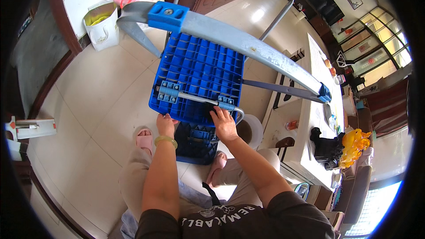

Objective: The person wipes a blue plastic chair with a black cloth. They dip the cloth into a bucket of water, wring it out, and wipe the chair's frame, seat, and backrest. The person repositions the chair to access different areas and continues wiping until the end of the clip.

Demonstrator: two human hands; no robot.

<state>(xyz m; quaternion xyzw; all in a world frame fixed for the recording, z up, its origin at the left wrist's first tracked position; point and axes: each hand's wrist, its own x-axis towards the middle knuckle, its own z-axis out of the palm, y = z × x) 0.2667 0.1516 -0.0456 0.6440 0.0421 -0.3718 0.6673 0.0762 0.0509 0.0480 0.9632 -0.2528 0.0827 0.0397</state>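
A blue plastic panel (199, 63) with a ribbed grid underside stands tilted up before me, part of a metal-framed folding piece. My left hand (166, 125) pinches its lower left edge; a pale green bangle circles that wrist. My right hand (224, 124) grips the panel's lower right part, fingers over the ribbed side beside a dark patch. Just above those fingers runs a bent metal tube (199, 99), held by a screwed blue bracket (168, 92) on the left and another blue bracket (225, 103) on the right. A second, darker blue panel (196, 152) lies lower, between my feet.
A wide grey metal bar (245, 44) with blue plastic end fittings arches across the front. A white bucket (255, 131) stands right of the panel, near a long white table (307, 139). Bags (103, 28) sit by the far left wall. Pale tiles (89, 106) cover the floor.
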